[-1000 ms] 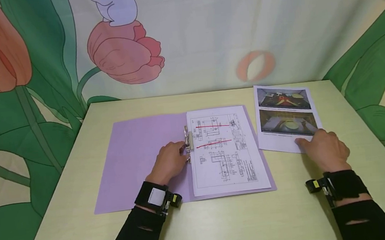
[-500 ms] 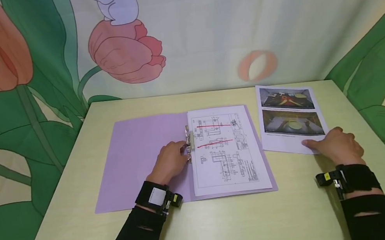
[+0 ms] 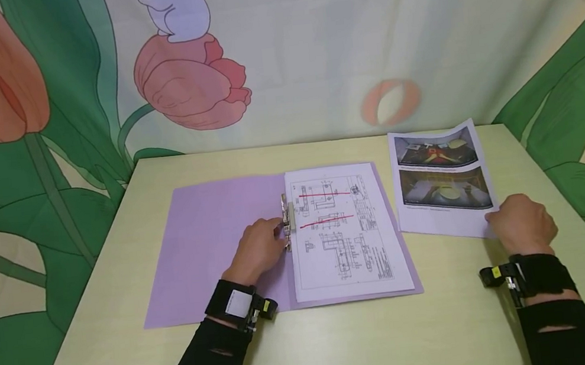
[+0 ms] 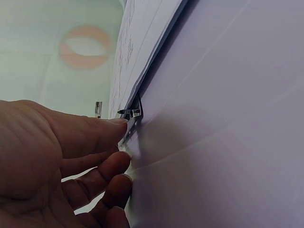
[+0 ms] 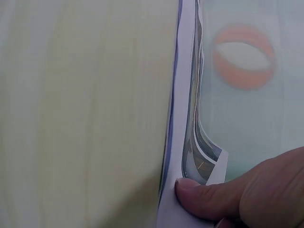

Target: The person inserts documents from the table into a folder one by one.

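A purple folder (image 3: 218,238) lies spread flat on the table. Along its spine runs a metal lever clip (image 4: 129,113) that holds white sheets with line drawings (image 3: 351,283) and two red strokes. My left hand (image 3: 255,250) pinches the clip, thumb at the metal and the other fingers curled beneath in the left wrist view. To the right of the folder is a white sheet with two printed photos (image 3: 436,224). My right hand (image 3: 524,225) pinches its lower right corner, thumb on top. That sheet's right side bends upward, and its underside fingers are mostly hidden.
The pale wooden table (image 3: 352,343) carries all of this. Behind it hangs a curtain (image 3: 301,56) printed with tulips and a rabbit. Each wrist wears a black strap with a small camera (image 3: 492,276).
My right hand has moved right, drawing the photo sheet slightly along. Its thumb has shifted to the corner, and the sheet's right side now curves up. The left hand stays at the clip.
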Demonstrator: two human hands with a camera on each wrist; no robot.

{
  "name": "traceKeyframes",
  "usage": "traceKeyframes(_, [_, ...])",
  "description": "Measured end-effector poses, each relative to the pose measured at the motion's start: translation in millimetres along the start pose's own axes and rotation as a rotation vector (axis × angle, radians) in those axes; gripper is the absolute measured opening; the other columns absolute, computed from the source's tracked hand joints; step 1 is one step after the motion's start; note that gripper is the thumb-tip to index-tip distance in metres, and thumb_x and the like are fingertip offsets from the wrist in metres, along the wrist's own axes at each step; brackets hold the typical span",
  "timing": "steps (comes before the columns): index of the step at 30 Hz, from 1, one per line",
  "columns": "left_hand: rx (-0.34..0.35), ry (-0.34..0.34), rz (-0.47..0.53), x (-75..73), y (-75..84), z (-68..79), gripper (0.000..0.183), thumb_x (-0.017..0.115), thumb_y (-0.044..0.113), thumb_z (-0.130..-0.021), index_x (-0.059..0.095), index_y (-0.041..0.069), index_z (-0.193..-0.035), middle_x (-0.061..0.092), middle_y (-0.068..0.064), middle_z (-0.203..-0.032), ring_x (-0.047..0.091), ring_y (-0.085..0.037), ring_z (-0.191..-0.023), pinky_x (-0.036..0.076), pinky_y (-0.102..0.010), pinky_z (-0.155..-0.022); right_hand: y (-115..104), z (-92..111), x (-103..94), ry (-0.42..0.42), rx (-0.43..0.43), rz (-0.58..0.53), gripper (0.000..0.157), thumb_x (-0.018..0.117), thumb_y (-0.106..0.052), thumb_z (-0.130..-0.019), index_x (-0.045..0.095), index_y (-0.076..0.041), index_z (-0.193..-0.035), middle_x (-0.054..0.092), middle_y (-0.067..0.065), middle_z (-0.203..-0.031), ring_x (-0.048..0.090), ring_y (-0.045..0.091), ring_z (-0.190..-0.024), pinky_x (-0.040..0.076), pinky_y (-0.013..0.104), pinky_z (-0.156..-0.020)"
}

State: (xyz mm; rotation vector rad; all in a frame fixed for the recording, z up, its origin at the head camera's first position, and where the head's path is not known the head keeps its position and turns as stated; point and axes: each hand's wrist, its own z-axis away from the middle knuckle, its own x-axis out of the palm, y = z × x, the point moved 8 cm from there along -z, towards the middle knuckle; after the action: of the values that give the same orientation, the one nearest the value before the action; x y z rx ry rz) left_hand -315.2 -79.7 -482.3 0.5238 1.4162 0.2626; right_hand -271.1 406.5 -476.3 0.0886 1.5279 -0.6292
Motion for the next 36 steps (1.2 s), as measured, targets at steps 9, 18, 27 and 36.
traceKeyframes(9, [0.004, 0.008, 0.021, 0.1, -1.8, 5.0, 0.042, 0.066, 0.012, -0.088, 0.06, 0.005, -0.129, 0.066, -0.014, -0.115, 0.057, -0.024, -0.095, 0.05, -0.04, -0.079, 2, 1, 0.3, 0.006, 0.026, 0.035, 0.041, 0.05, -0.028, -0.095, 0.063, 0.009, -0.107, 0.06, 0.04, -0.104, 0.055, 0.056, -0.086, 0.038, 0.05, -0.054])
traceKeyframes(18, [0.01, 0.016, 0.019, 2.3, -1.6, 4.5, 0.042, 0.066, 0.012, -0.088, 0.061, 0.005, -0.129, 0.065, -0.014, -0.112, 0.056, -0.023, -0.094, 0.05, -0.04, -0.078, 3, 3, -5.1, 0.058, 0.027, 0.015, 0.037, 0.049, -0.02, -0.092, 0.061, 0.012, -0.105, 0.061, 0.038, -0.104, 0.054, 0.056, -0.087, 0.038, 0.053, -0.056])
traceKeyframes(27, [0.012, 0.012, 0.015, 0.1, 0.1, 2.3, 0.043, 0.067, 0.012, -0.088, 0.06, 0.004, -0.129, 0.065, -0.014, -0.11, 0.055, -0.023, -0.089, 0.049, -0.038, -0.074, 5, 5, -13.9, 0.08, 0.034, 0.04, 0.04, 0.04, -0.025, -0.096, 0.066, 0.005, -0.105, 0.062, 0.038, -0.1, 0.055, 0.056, -0.083, 0.036, 0.05, -0.051])
traceKeyframes(36, [0.011, 0.004, -0.003, -0.7, 0.1, 1.3, 0.043, 0.067, 0.013, -0.088, 0.059, 0.004, -0.13, 0.064, -0.013, -0.105, 0.054, -0.024, -0.087, 0.048, -0.038, -0.073, 2, 10, -26.4, 0.19, 0.033, -0.046, 0.044, 0.041, -0.03, -0.1, 0.067, 0.004, -0.11, 0.063, 0.035, -0.108, 0.054, 0.054, -0.091, 0.034, 0.05, -0.053])
